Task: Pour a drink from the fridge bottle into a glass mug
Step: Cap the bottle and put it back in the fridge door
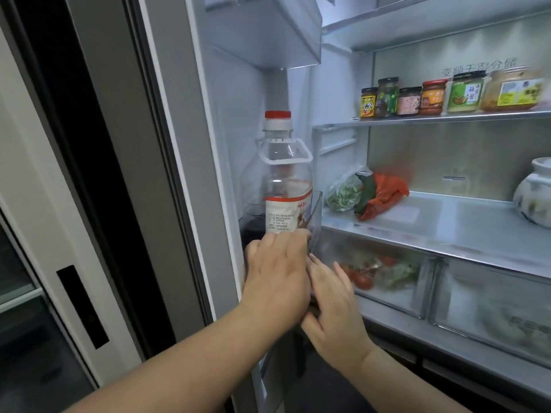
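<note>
A tall clear plastic bottle (pixel 281 174) with a red cap, a white carry handle and a red-and-white label stands upright in the clear door bin (pixel 316 210) of the open fridge. Dark liquid shows low in it, beside the label. My left hand (pixel 275 275) covers the bottle's lower part, with the fingers curled against it just under the label. My right hand (pixel 334 305) is beside and below the left, fingers spread, touching the bin's lower right corner and holding nothing. No glass mug is in view.
An upper door bin (pixel 268 40) hangs above the bottle's cap. Fridge shelves on the right hold several jars (pixel 432 96), bagged vegetables (pixel 366 192) and a ceramic pot (pixel 533 195). Crisper drawers (pixel 387 278) sit below. The door's edge (pixel 185 174) is at the left.
</note>
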